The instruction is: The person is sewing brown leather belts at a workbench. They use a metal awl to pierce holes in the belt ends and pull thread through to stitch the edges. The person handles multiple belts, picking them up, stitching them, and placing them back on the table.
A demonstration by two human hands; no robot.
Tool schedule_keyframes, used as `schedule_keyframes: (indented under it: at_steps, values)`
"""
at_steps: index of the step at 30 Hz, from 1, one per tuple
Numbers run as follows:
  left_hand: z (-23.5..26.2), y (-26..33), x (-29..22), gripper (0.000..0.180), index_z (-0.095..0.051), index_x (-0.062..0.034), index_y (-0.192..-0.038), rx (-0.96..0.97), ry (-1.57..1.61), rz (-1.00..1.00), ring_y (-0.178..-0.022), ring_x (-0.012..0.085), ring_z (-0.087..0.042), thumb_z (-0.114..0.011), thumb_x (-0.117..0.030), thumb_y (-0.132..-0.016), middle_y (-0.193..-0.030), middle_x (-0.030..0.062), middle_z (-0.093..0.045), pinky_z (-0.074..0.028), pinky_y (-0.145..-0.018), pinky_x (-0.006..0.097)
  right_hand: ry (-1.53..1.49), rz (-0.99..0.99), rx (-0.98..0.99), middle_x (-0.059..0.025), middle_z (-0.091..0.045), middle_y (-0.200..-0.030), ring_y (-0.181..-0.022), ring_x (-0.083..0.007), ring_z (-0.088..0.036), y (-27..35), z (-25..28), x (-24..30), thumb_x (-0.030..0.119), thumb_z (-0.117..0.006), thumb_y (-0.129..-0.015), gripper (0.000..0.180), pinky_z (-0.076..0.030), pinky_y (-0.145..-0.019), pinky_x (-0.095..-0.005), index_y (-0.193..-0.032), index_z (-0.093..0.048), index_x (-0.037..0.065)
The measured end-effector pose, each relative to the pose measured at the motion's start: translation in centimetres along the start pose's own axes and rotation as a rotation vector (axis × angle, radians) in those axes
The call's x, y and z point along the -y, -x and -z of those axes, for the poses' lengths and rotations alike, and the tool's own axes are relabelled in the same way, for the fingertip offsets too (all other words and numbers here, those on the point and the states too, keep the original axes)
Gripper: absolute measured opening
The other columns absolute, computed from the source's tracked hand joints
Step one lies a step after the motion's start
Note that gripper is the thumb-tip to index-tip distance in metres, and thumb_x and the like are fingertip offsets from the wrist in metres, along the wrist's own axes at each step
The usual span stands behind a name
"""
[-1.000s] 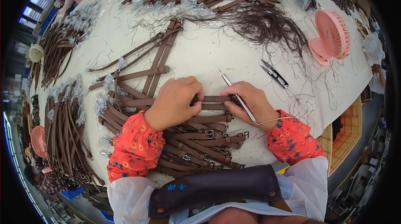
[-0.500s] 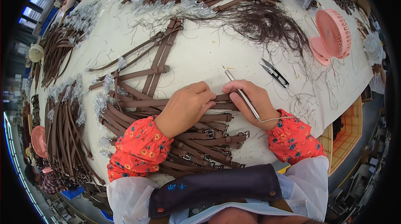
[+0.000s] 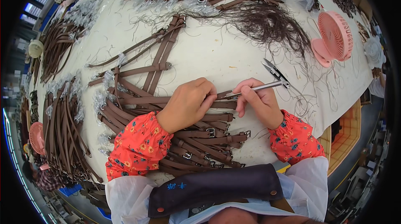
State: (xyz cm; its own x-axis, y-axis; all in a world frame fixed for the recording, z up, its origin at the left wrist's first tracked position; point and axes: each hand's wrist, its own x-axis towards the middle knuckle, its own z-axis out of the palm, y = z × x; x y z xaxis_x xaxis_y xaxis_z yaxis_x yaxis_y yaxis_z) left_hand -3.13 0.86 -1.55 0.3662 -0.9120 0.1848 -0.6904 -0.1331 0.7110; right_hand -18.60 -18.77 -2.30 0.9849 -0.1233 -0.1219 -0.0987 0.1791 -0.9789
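Observation:
My left hand (image 3: 189, 103) presses down on a brown leather strap (image 3: 223, 104) that lies across a pile of brown buckled straps (image 3: 196, 140) in front of me. My right hand (image 3: 257, 100) grips a thin silver metal tool (image 3: 259, 87), its tip pointing left at the strap between my two hands. Both forearms wear red flowered sleeves. The strap's middle is hidden under my left palm.
Small thread snips (image 3: 273, 69) lie just beyond the right hand. A pink hand fan (image 3: 333, 36) stands at the right, a tangle of dark threads (image 3: 267, 23) behind. More brown straps (image 3: 62, 119) lie at the left and far back. The table edge (image 3: 334, 115) runs along the right.
The tool has swung from pointing up and left to lying nearly flat, tip at the strap. My left hand has slid right, toward the right hand.

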Motion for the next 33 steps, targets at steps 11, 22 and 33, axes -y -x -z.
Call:
schedule_keyframes:
  at_steps: [11,22,33]
  values:
    - [-0.08,0.01,-0.02,0.008,-0.063,-0.0014,-0.093,-0.015,0.009,0.021,-0.065,0.0265,-0.062,-0.070,-0.006,-0.090,-0.082,0.0127,-0.063,-0.048,-0.059,0.036,0.010,-0.013,0.009,-0.0054,-0.065,-0.075,-0.064,-0.0103,-0.061,-0.20,-0.33,0.21,0.022,-0.049,-0.110,0.026,-0.052,-0.061,-0.0246,-0.111,-0.061,-0.001]
    - [0.19,-0.14,-0.57,0.009,-0.062,-0.0009,-0.091,0.010,0.004,0.065,-0.069,0.0321,-0.063,-0.069,-0.006,-0.090,-0.083,0.0139,-0.064,-0.048,-0.062,0.041,0.019,-0.017,0.032,-0.0056,-0.065,-0.076,-0.066,-0.0103,-0.062,-0.14,-0.33,0.18,0.021,-0.047,-0.110,0.026,-0.052,-0.063,-0.0247,-0.113,-0.060,-0.001]
    - [-0.19,-0.25,-0.26,0.011,-0.068,-0.0025,-0.100,-0.034,0.002,0.050,-0.062,0.0255,-0.062,-0.070,-0.007,-0.091,-0.084,0.0118,-0.066,-0.049,-0.058,0.035,0.012,-0.005,0.002,-0.0073,-0.066,-0.078,-0.067,-0.0138,-0.065,-0.23,-0.37,0.00,0.028,-0.047,-0.111,0.029,-0.052,-0.068,-0.0276,-0.115,-0.057,0.001]
